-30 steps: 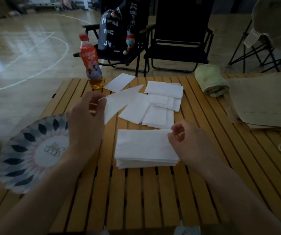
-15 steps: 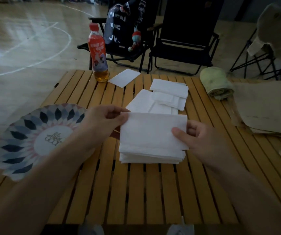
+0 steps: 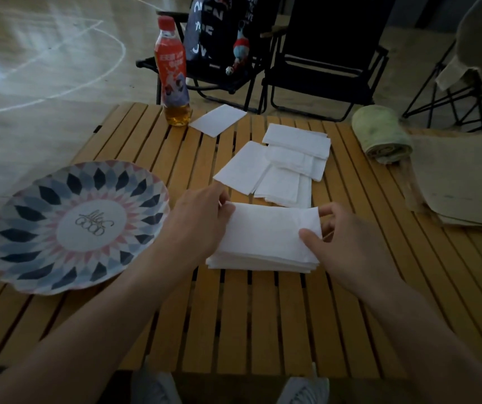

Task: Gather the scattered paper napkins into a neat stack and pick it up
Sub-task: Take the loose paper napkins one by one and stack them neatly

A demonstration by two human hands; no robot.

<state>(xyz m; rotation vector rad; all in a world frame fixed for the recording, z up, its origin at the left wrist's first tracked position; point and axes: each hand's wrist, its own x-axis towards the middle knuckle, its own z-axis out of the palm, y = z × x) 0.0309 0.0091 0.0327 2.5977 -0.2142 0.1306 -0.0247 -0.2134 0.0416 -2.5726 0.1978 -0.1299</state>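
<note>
A stack of white paper napkins (image 3: 263, 243) lies on the slatted wooden table (image 3: 263, 316) in front of me. My left hand (image 3: 199, 223) pinches the top napkin at its far left corner. My right hand (image 3: 341, 240) pinches the same napkin at its right edge, thumb on top. Behind the stack, several loose napkins (image 3: 280, 167) lie overlapping in a scattered cluster. One more napkin (image 3: 217, 120) lies alone by the bottle at the far edge.
A patterned paper plate (image 3: 73, 225) sits at the left. A red-labelled drink bottle (image 3: 172, 74) stands at the far edge. A rolled green towel (image 3: 382, 135) and tan cloth (image 3: 461, 182) lie at the right. Folding chairs (image 3: 321, 59) stand beyond the table.
My left hand carried a loose napkin from the scattered cluster onto the stack. Both hands now hold it by its edges on top of the stack.
</note>
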